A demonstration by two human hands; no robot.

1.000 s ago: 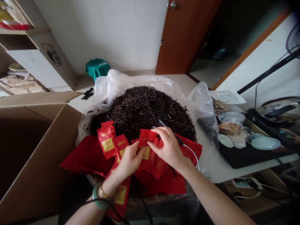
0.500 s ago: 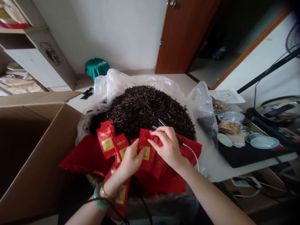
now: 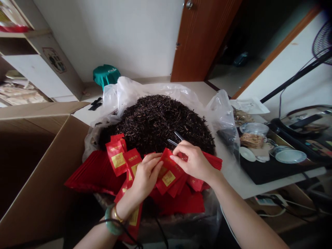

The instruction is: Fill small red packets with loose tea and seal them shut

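A red foil packet [image 3: 168, 176] with a gold label is between my hands. My left hand [image 3: 145, 176] is closed on its left edge, thumb along the front. At its top right corner, my right hand [image 3: 193, 160] pinches it with thumb and finger. Two slim dark prongs [image 3: 178, 135] of a tool stick out beyond my right knuckles; whether that hand holds the tool is hidden. Several more red packets [image 3: 116, 159] with gold labels lie left of my left hand. Behind them is a big heap of dark, dry twisted leaves [image 3: 160, 114].
Clear plastic sheeting [image 3: 155, 88] surrounds the heap. Stacked red packets [image 3: 93, 173] lie front left, beside an open cardboard box [image 3: 49, 169]. On the right, a black mat [image 3: 256, 173] carries dishes [image 3: 289, 155]. Black cords hang near my left wrist.
My right hand has moved slightly right and now pinches the packet's top corner. The packet's top has tilted, and its label now shows between my hands. My left fingers have closed further.
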